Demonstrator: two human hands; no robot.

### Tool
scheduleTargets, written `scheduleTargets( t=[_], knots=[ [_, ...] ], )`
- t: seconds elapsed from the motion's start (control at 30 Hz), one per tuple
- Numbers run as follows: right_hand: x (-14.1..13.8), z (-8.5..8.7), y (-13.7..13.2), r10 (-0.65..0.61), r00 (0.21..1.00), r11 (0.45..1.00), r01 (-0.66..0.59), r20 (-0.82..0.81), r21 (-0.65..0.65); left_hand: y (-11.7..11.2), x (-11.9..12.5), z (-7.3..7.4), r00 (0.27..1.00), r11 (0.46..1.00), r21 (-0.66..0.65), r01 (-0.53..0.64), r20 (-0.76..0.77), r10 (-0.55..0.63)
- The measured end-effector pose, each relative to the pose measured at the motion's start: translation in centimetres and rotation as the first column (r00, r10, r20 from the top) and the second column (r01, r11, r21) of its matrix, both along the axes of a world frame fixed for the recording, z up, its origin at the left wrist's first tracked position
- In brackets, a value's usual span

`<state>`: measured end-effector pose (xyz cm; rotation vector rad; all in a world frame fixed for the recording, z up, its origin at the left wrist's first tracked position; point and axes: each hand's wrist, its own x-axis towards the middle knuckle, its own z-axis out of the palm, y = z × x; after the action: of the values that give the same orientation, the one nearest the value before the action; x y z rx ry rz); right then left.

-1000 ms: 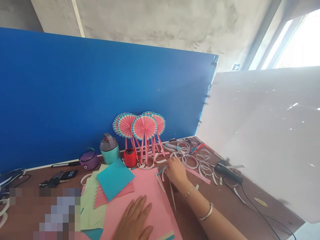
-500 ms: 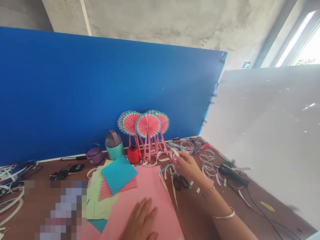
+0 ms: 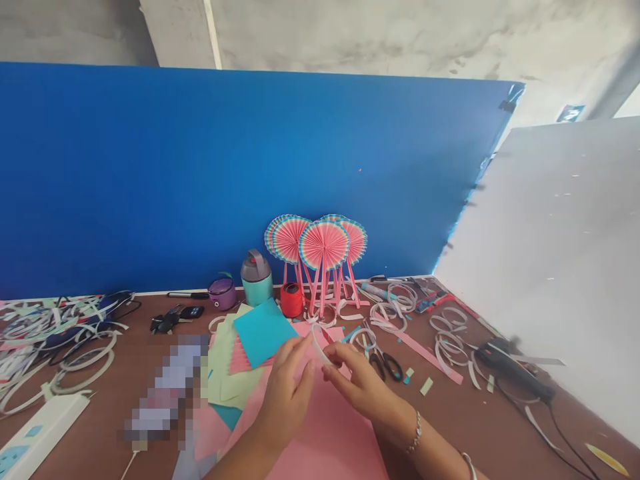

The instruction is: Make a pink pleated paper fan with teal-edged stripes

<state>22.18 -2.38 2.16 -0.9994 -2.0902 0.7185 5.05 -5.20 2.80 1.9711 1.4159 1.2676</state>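
Note:
Above a pink paper sheet (image 3: 340, 433), my right hand (image 3: 363, 380) pinches a thin white curled strip (image 3: 319, 343) between thumb and fingers. My left hand (image 3: 285, 387) is beside the strip's other side, fingers stretched and thumb apart, with nothing visible in it. Under and left of the sheet lie pale green papers (image 3: 227, 380), topped by a blue paper square (image 3: 265, 332) and a pleated pink piece. Black-handled scissors (image 3: 385, 365) rest right of my right hand. Behind stand several round pleated pink fans (image 3: 324, 247) on pink stick legs.
A teal flask (image 3: 257, 287), a purple pot (image 3: 221, 293) and a red container (image 3: 291, 300) stand along the blue partition (image 3: 200, 180). A corded black glue gun (image 3: 515, 370) and curled white strips lie right. At left are tangled strips, keys and a white power strip (image 3: 40, 433).
My left hand has lifted off the pink sheet. My right hand has come left and nearer with the white strip, bringing both hands together. The view has turned left.

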Motion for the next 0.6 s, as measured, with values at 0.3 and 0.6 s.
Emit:
scheduleTargets(
  t=[0.3,0.6],
  knots=[
    [-0.8,-1.1,-0.3,0.021,0.982,0.974,-0.062,0.187,0.216,0.5,-0.1,-3.2,0.994,0.960,0.256,-0.110,0.007,0.112],
    [-0.9,-1.3,-0.1,-0.015,0.975,0.924,-0.071,0.221,0.376,0.5,-0.2,-2.3,0.989,0.976,0.161,-0.149,0.049,0.143]
  ],
)
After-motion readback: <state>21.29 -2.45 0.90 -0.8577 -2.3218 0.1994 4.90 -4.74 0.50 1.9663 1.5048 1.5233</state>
